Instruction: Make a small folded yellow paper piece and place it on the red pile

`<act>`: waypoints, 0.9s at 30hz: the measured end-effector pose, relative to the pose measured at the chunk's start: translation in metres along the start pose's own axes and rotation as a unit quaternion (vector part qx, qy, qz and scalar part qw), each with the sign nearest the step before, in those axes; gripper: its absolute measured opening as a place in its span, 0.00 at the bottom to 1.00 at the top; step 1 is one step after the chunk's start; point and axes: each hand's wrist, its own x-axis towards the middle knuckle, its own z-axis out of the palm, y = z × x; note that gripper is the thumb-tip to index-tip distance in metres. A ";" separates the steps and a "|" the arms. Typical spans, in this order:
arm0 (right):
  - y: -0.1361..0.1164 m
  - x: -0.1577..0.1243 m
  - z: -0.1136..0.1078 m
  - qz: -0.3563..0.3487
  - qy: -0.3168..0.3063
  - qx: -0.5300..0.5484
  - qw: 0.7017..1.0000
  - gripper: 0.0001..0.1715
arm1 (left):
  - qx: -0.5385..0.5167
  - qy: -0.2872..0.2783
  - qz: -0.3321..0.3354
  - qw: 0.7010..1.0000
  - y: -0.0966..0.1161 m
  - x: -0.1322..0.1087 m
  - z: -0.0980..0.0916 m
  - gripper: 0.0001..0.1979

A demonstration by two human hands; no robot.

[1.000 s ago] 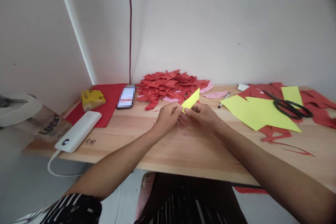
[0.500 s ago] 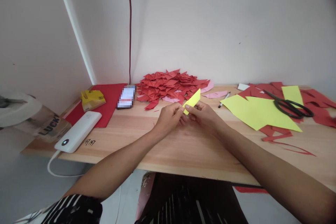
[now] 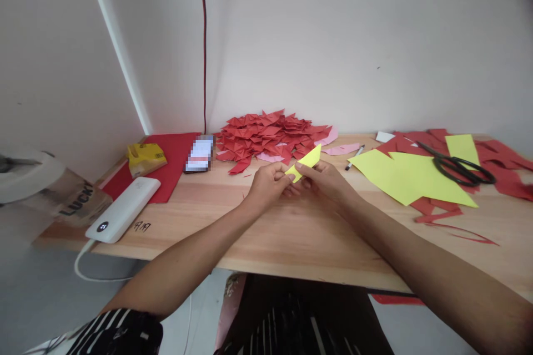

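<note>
Pale wall [image 3: 333, 39] behind wooden counter [image 3: 287, 236]; heap of red folded paper [image 3: 266, 134] set along back edge, yellow sheet [image 3: 410, 176] spread toward right end. Small yellow paper [image 3: 310, 158], apparently folded, held slanted midway between front and back edges, pinched by both hands: left hand [image 3: 267, 184] at lower end, right hand [image 3: 328, 178] with thumb laid across face. Whether counter is touched cannot be told. For clean crease, edges best matched first, lower end held firm, fold pressed by right thumb evenly.
</note>
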 end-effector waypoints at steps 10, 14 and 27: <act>-0.003 0.005 -0.015 0.017 -0.002 -0.018 1.000 0.23 | 0.027 0.116 0.045 0.992 0.005 0.008 -0.019 0.05; -0.001 0.003 -0.017 0.018 -0.066 -0.082 0.994 0.21 | 0.064 0.121 0.079 0.987 0.003 0.010 -0.024 0.08; 0.000 -0.001 -0.012 -0.012 -0.084 -0.143 0.986 0.20 | 0.096 0.065 0.106 0.988 0.003 0.010 -0.024 0.20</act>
